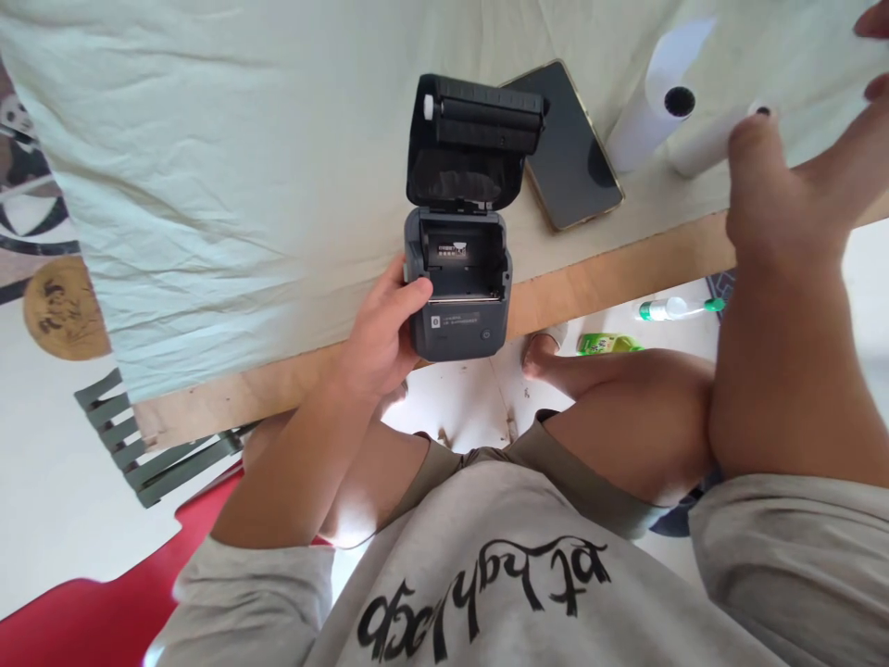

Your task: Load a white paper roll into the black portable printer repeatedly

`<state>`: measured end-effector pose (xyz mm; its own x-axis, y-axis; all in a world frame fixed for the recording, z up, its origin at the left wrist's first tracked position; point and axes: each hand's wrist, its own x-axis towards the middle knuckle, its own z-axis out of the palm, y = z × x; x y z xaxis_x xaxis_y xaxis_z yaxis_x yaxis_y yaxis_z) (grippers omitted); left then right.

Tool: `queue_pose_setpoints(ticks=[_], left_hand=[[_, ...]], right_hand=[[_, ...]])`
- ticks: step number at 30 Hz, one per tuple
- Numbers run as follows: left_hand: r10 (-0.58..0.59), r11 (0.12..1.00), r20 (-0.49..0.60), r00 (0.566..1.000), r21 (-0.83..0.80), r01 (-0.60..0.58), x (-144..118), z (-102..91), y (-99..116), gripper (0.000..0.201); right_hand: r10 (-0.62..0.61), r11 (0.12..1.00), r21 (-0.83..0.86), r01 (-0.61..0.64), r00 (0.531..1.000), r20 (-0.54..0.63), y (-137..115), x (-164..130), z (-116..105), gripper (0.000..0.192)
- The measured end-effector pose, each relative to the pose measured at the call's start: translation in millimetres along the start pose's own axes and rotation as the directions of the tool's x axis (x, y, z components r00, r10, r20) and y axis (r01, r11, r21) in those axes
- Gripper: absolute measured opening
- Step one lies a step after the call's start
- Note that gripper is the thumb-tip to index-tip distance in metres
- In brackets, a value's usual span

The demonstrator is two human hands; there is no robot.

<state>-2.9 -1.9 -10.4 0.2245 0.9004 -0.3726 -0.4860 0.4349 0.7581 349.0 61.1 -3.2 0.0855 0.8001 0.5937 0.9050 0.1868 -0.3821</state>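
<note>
My left hand (pixel 385 324) is closed around the left side of a dark grey portable label printer (pixel 458 329), thumb on its top edge. The printer's black lid (pixel 472 139) is flipped up, and its inner compartment holds no roll. At the upper right, my right hand (pixel 798 190) has its thumb and fingers spread apart, partly cut off by the frame edge. The thumb is beside a small white paper roll (pixel 715 139) and overlaps its end in view; I cannot tell whether they touch. A larger white paper roll (pixel 643 116), with a loose end, stands to its left.
A dark tablet or phone (pixel 566 148) lies behind the printer on a pale green cloth (pixel 243 185). The table's bare wooden edge (pixel 625 269) runs in front of me. Below are a bottle (pixel 677 308), a green packet (pixel 607 344) and a red chair (pixel 90 611).
</note>
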Motion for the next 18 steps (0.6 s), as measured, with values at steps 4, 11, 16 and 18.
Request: queue_pose_setpoints(ticks=[4,11,16,18], left_hand=[[0.013,0.999,-0.025,1.0,0.053,-0.011,-1.5,0.3,0.7,0.025],[-0.006,0.994,-0.038,0.999,0.104,0.01,-3.0,2.0,2.5,0.027],[-0.011,0.994,-0.04,0.999,0.104,0.015,-3.1,0.0,2.7,0.022],[-0.018,0.994,-0.035,0.999,0.103,0.022,-4.1,0.4,3.1,0.02]], right_hand=[[-0.189,0.98,0.069,0.187,0.982,0.017,-39.3,-0.3,10.7,0.053],[-0.059,0.997,0.048,0.055,0.994,0.093,-60.7,12.7,51.6,0.07],[0.232,0.968,-0.13,-0.217,0.966,0.114,-67.3,21.5,57.7,0.06],[0.294,0.943,-0.202,-0.265,0.948,0.126,-72.2,22.4,57.2,0.057]])
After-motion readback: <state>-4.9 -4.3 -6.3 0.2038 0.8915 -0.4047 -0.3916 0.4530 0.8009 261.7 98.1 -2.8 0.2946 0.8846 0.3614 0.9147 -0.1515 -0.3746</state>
